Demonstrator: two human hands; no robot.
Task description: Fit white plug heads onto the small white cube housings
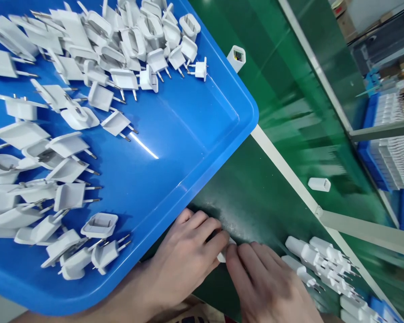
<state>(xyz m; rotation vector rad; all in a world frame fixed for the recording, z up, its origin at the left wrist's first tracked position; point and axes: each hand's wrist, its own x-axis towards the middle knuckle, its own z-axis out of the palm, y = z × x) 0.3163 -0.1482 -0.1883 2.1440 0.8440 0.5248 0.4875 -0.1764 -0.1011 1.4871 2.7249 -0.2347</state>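
A small, smooth white piece [221, 256], largely covered by fingers, sits pinched between the fingertips of the left hand [185, 251] and those of the right hand [267, 276], slivers showing in the narrow gap between them, its full shape and tilt hidden.

A green work surface [265, 193] lies under everything, with a pale strip [286, 170] running diagonally across it and meeting a pale bar [366, 229] on the right. Beyond a narrower pale rail [318, 67] sit blue trays [370, 164] and brown cardboard boxes [346, 26].
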